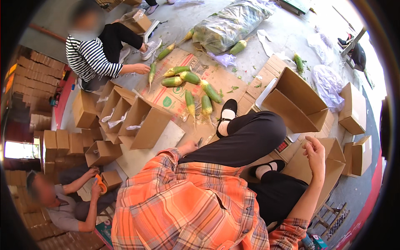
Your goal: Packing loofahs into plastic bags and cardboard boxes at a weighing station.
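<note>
Right hand (315, 151) hovers with fingers loosely spread, gripping nothing, just above the open cardboard box (333, 166). Left hand (188, 147), well to the box's left, appears curled around a thin dark tool; its hold is unclear. The box looks light, stiff and crushable: best taken by a flap edge

Floor: grey concrete floor (291, 29), lit by bright daylight.
Landmark: flattened cardboard sheet (183, 89) spread on the floor.
Left of the sheet: stacked flat cartons (31, 77) along the wall.
Far right of it: red floor strip (366, 204).

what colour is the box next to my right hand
Plain brown, seen in the head view: the cardboard box right beside the right hand.
</note>
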Tool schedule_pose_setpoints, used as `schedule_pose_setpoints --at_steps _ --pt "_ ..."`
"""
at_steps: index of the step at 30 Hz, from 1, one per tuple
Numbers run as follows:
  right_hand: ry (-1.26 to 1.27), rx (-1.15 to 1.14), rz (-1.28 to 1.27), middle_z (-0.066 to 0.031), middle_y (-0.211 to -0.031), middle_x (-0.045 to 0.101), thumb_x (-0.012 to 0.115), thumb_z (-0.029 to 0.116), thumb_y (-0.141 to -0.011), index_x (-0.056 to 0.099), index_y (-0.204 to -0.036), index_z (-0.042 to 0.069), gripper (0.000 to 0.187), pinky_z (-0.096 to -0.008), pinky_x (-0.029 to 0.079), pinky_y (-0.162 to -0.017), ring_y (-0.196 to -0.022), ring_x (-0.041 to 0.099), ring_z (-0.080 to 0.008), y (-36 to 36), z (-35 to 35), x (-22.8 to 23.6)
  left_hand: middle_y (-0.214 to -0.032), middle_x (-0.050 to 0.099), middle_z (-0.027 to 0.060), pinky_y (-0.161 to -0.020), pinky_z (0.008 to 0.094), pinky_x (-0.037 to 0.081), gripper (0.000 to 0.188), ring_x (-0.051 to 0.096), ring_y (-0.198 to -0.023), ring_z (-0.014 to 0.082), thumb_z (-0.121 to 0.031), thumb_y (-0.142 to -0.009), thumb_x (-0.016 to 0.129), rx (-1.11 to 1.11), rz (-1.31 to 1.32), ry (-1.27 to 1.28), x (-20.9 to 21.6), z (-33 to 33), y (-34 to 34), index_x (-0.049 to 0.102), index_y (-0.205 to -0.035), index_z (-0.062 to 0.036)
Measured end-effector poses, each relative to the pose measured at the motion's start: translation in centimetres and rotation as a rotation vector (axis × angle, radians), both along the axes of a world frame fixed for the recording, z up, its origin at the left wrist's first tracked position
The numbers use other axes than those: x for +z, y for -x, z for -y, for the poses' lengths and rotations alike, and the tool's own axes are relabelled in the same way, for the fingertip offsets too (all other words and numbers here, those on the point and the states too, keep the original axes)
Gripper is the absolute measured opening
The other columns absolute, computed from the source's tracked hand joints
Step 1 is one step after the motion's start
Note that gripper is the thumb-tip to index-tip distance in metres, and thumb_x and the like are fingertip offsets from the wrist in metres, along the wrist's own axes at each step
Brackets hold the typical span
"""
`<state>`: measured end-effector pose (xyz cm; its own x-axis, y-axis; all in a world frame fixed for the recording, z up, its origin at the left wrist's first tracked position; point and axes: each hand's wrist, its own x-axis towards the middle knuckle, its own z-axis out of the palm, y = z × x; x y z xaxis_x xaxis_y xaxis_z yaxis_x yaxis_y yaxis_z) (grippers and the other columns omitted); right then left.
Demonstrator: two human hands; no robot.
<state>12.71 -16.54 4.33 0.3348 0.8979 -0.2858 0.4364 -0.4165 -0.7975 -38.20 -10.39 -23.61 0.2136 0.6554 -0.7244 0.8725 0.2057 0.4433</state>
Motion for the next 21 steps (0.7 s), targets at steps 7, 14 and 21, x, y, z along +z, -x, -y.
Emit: schedule_pose_setpoints --at_steps 7,14,21 --pt "-0.001 0.005 -0.004 -0.0012 -0.075 0.059 0.052 0.011 -0.086 0.059 -0.111 0.003 0.027 -0.0189 0.037 -0.05 -0.058 0.05 -0.0055 -0.1 0.2 0.0 -0.08 0.066 0.015 -0.071 0.0356 0.048 0.022 0.064 -0.075 0.0264 -0.024 -0.076 0.062 -0.058 -0.036 0.011 0.3 -0.4 0.0 0.069 -0.086 -0.0058" --pt "0.021 -0.027 -0.01 -0.0023 -0.071 0.056 0.053 0.008 -0.084 0.06 -0.107 -0.001 0.025 -0.0218 0.042 -0.058 -0.06 0.05 -0.0078 0.5 0.0 1.1 -0.077 0.067 0.0105 -0.067 0.0331 0.048 0.028 0.063 -0.071 0.021 -0.032 -0.074 0.067 0.019 -0.037 0.041 2.8 -0.5 -0.6 0.068 -0.087 -0.007" --pt "0.041 0.018 -0.002 0.0019 -0.076 0.059 0.053 0.016 -0.087 0.06 -0.111 0.007 0.027 -0.0179 0.037 -0.053 -0.06 0.049 -0.0035 0.0 -0.1 0.7 -0.081 0.067 0.0138 -0.069 0.0339 0.048 0.029 0.064 -0.075 0.0244 -0.03 -0.075 0.065 0.008 -0.049 -0.008 3.5 -0.5 -0.4 0.068 -0.088 -0.0053"
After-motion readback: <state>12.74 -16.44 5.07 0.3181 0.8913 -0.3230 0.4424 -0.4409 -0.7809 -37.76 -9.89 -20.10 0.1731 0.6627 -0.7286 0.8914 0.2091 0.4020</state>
